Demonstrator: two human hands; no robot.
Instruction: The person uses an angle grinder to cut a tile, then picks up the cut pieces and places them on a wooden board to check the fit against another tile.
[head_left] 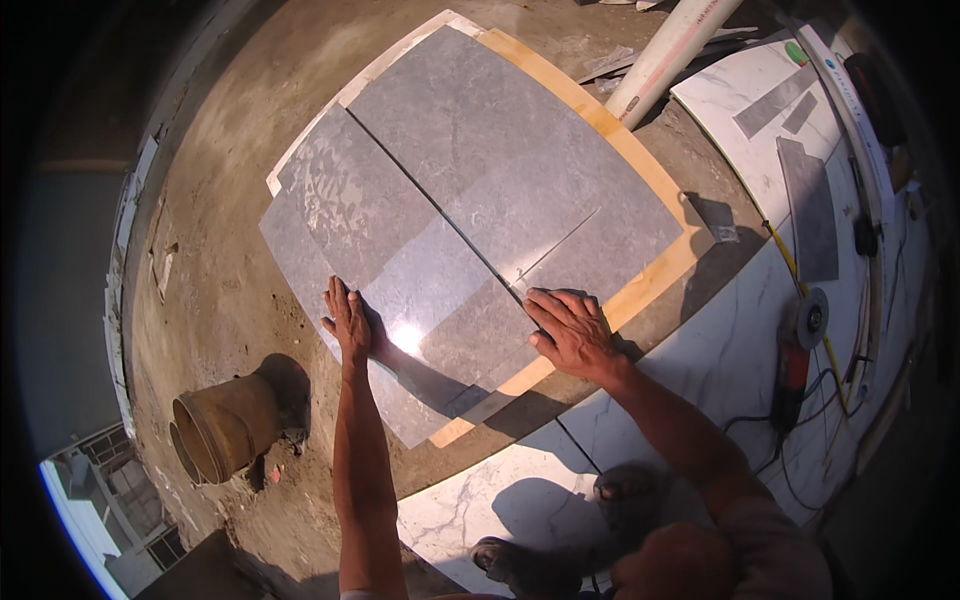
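Note:
Two grey tile pieces (pixel 540 130) lie side by side, divided by a narrow dark straight line; whether it is a gap or a strip I cannot tell. My left hand (pixel 348 318) rests flat at the outer edge of the left-hand piece (pixel 400 235), fingers stretched and slightly apart. Across the near part of the dark line lies my right hand (pixel 575 330), its fingers extended over the tile surface and holding nothing I can see. A thin slanting mark (pixel 560 243) crosses the right-hand piece. Yellowish and pale borders (pixel 655 285) show beneath the grey pieces.
An angle grinder (pixel 793 370) with its cable lies on white marble-patterned slabs (pixel 680 390) to the right, near grey offcuts (pixel 808 205). A pale pipe (pixel 670 60) lies at the far side. On the dirt at left sits a brown round container (pixel 225 425). My shoes (pixel 530 565) are close by.

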